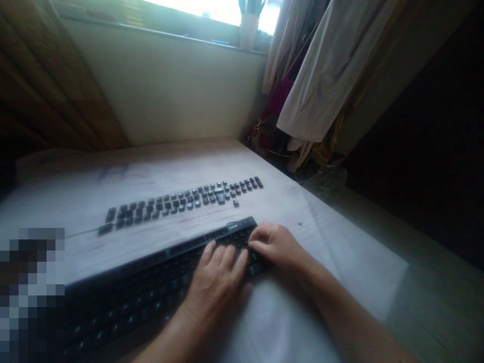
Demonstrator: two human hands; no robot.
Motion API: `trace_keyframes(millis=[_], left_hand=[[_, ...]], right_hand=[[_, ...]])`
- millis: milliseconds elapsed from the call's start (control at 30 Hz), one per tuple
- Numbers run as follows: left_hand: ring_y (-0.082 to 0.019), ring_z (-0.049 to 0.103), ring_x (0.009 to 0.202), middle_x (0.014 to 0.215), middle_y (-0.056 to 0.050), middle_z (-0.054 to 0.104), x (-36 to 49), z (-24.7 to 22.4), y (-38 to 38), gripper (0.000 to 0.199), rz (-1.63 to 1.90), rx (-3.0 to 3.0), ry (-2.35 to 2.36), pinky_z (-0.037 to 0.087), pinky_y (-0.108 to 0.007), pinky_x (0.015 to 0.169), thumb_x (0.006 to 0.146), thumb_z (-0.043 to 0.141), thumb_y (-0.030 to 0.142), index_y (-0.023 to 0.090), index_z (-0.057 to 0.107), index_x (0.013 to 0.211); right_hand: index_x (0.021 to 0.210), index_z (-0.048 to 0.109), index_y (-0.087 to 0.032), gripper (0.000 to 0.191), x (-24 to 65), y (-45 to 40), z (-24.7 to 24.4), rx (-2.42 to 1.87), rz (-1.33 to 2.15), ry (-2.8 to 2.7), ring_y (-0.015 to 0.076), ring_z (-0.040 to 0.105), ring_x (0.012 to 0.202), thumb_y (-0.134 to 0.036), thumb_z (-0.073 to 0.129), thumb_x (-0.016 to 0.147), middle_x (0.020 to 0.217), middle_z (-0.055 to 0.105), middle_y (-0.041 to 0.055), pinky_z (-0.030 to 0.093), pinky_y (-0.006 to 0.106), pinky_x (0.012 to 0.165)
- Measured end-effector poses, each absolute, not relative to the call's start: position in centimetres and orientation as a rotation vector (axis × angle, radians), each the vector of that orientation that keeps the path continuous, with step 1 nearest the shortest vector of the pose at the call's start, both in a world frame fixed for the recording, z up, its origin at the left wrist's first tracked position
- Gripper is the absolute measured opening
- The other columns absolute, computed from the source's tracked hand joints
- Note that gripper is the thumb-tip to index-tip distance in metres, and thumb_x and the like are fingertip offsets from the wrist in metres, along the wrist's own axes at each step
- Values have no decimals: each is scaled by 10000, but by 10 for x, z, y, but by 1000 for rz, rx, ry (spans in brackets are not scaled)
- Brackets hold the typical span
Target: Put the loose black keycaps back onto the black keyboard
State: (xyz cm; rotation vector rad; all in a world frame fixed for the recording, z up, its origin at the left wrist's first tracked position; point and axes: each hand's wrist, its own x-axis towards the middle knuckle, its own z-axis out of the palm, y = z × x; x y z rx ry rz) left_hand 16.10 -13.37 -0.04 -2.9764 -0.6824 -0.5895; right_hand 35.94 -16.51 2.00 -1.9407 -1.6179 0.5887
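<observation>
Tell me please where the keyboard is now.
In the head view, the keyboard stretches from lower left to centre on the table, nearer than the loose keycaps; the left hand and right hand are towards its right end.

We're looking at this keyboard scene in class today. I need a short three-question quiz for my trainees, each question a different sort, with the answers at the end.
1. True or false: loose keycaps lie in rows on the table, beyond the keyboard as the person sees it.
2. Which part of the keyboard is the right hand at?
A) its left end
B) its middle
C) its right end
3. Fill in the blank: a pale pot stands on the ____.

Key: 1. True. 2. C. 3. Windowsill.
</observation>
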Motion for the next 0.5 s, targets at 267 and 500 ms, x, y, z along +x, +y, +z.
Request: trace_keyframes(millis=[267, 500], left_hand=[[-274, 577, 999, 1074, -89, 627, 161, -1, -134, 446, -609, -2965, -671, 374, -503, 1040, 822, 684, 360, 176, 585, 1216], [-274, 577, 1003, 1082, -91, 623, 161, -2, -133, 440, -597, -2969, -669, 368, -501, 1044, 823, 693, 368, 179, 593, 1208]], right_hand=[[748, 724, -194, 86, 358, -165, 22, -1952, 617, -1617, 176, 652, 803, -187, 643, 776, 820, 721, 34, 473, 270, 754], [757, 728, -201, 79, 357, -163, 29, -2093, 665, -1660, 172, 651, 787, -174, 654, 750, 824, 728, 25, 459, 255, 714]])
